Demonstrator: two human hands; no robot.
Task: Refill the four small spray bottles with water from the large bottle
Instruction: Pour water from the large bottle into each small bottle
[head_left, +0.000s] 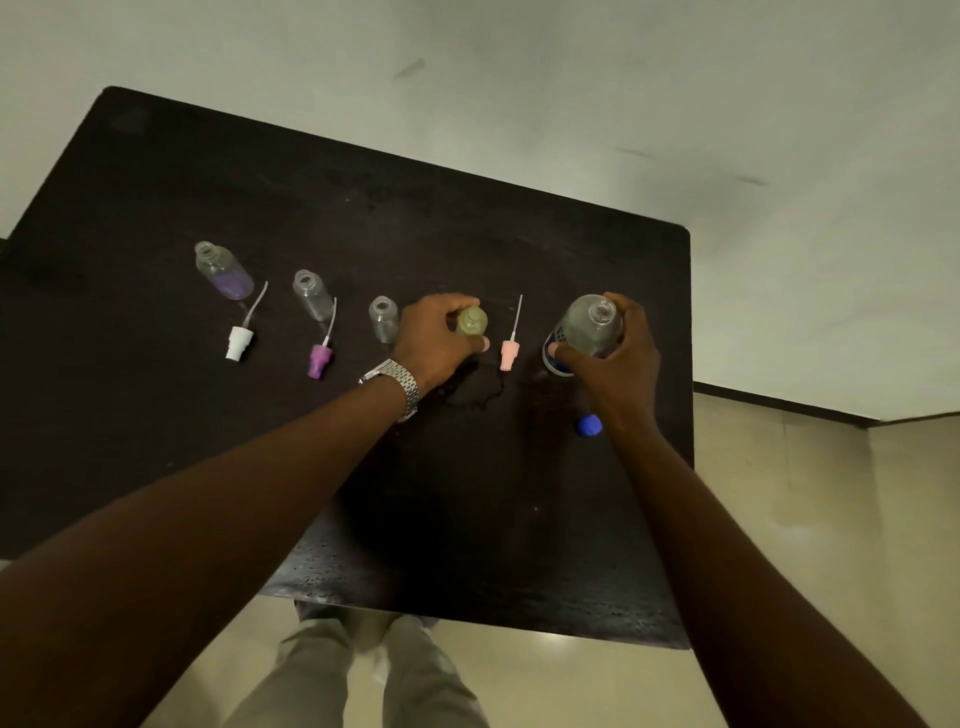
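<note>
Forearms (260, 493) reach over dark worktop (260, 182). Right grip (618, 364) wraps uncapped large clear bottle (592, 325); left grip (436, 332) pinches small green-tinted spray bottle (472, 321), upright nearby. Narrow neck: fast pour likely spills.

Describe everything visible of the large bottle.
The large bottle is clear plastic, with a blue label low on its side. Its neck is open, cap off. It stands about upright on the dark table, at the right end of the row, beside the pink sprayer. The right hand grips it round the shoulder. A blue cap lies nearer the person. Water level: cannot tell.
</note>
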